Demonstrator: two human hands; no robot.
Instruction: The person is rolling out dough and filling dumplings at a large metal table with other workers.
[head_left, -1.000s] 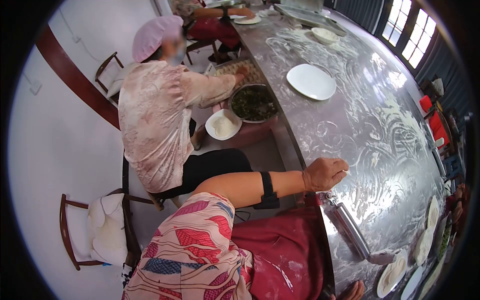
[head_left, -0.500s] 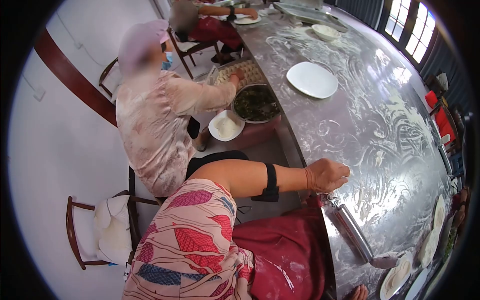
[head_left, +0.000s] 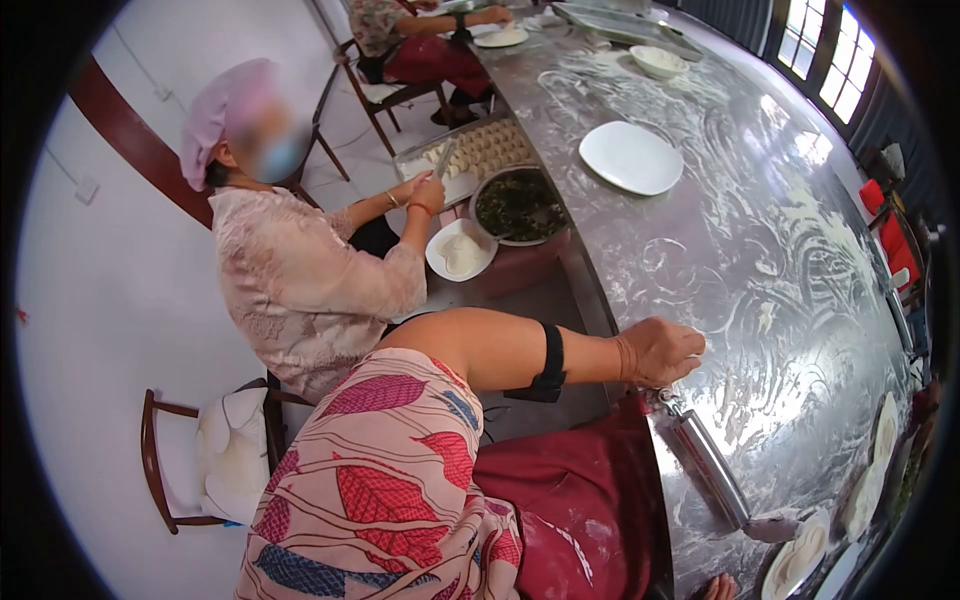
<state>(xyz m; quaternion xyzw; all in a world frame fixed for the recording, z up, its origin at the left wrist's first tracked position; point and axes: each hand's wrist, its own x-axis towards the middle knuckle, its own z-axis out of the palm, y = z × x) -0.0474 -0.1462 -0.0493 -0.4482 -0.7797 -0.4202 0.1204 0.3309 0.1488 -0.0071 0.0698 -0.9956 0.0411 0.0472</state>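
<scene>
Your left grip (head_left: pixel 663 352) shows fingers curled and drawn in close over the bench (head_left: pixel 645 275), just beside the left-hand end of the rolling pin (head_left: pixel 712 468); whether they pinch anything cannot be told, the fingertips being largely hidden. Your right grip shows only fingers (head_left: pixel 719 588), on your body's side of the rolling pin's right-hand end; its state cannot be told.

The rolling pin lies along the edge nearest you, presumably to keep both ends within easy reach. White powder (head_left: pixel 800 210) is smeared beyond it, likely to prevent sticking. Just beside its right-hand end stands a plate bearing pale flat pieces (head_left: pixel 803 555), apparently placed for short handling. Well beyond its left-hand end sits a white plate (head_left: pixel 631 158). Farther left of the rolling pin, a seated co-worker (head_left: pixel 310 255) has a bowl of dark green mix (head_left: pixel 520 205) close by, probably for convenience.
</scene>
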